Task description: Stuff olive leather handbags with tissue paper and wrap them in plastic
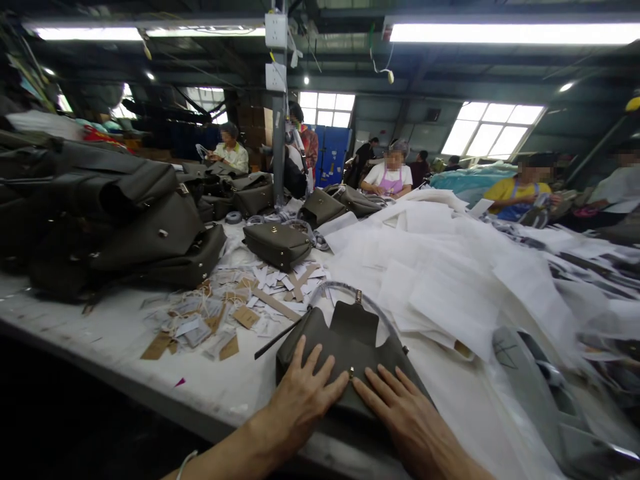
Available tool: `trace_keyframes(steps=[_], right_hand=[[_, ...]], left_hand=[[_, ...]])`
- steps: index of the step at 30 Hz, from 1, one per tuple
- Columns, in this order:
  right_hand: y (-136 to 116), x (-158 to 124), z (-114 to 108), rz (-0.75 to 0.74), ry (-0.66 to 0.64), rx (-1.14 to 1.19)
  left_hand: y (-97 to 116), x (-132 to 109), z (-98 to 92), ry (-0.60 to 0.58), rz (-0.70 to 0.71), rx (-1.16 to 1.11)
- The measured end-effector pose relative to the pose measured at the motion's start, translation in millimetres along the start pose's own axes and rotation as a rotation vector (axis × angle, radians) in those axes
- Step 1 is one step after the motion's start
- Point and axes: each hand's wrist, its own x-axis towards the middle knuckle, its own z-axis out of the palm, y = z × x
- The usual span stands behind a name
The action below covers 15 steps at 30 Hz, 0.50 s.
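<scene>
A dark olive handbag (310, 333) lies at the table's near edge, its flap (355, 323) folded back and its handle (327, 285) arching behind. My left hand (305, 390) rests on the bag's left side with the fingers spread. On the right side my right hand (397, 400) lies flat, fingers also apart. Both thumbs point towards a small gold clasp (351, 373) between the hands. A dark strap end (273, 341) sticks out to the left of the bag.
Tags and card strips (245, 317) lie scattered left of the bag. Dark handbags (140, 233) are heaped at far left, and one small bag (277, 245) stands behind. White sheets (435, 280) cover the right side, beside a grey machine (545, 393). Several people work beyond.
</scene>
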Motion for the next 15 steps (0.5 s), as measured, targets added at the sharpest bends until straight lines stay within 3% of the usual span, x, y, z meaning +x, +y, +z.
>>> trace_keyframes(steps=[4, 7, 12, 15], right_hand=[[-6.6, -16.8, 22.6, -0.006, 0.178, -0.169], [-10.6, -22.1, 28.1, -0.005, 0.196, -0.130], [-12.5, 2.9, 26.3, 0.181, 0.016, 0.140], [-11.6, 31.8, 20.2, 0.292, -0.140, 0.296]], left_hand=[[10.9, -8.0, 10.7, -0.074, -0.021, -0.017], [19.0, -14.2, 21.0, -0.106, -0.029, -0.040], [32.6, -6.9, 39.1, -0.168, -0.127, -0.085], [25.5, -0.5, 35.1, -0.177, -0.124, -0.126]])
